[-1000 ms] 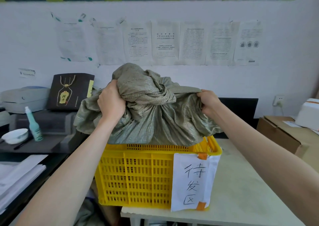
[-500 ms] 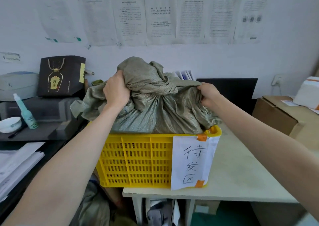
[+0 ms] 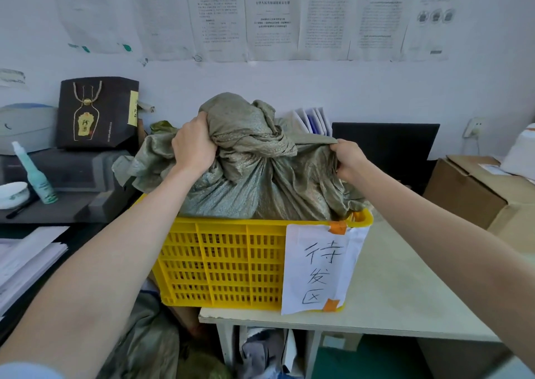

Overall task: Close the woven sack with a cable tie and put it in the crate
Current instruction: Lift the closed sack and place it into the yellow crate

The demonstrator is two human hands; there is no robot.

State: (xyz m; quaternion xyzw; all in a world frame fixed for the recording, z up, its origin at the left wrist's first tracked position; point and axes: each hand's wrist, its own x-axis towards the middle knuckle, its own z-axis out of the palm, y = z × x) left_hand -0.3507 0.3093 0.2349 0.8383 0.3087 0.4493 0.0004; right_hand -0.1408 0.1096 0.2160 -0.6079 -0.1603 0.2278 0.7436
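While fingers (image 3: pixel 337 148) sink into sack (image 3: pixel 260 187), crate (image 3: pixel 220 263) interior hidden, tie unseen.

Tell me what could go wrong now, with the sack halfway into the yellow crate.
The yellow crate overhangs the table's left edge, so pushing down on that side might tip it. The woven sack bulges above the rim and drapes over the left side, so it may not settle fully. No cable tie is visible at the bunched neck; it could loosen once the left hand and right hand let go.
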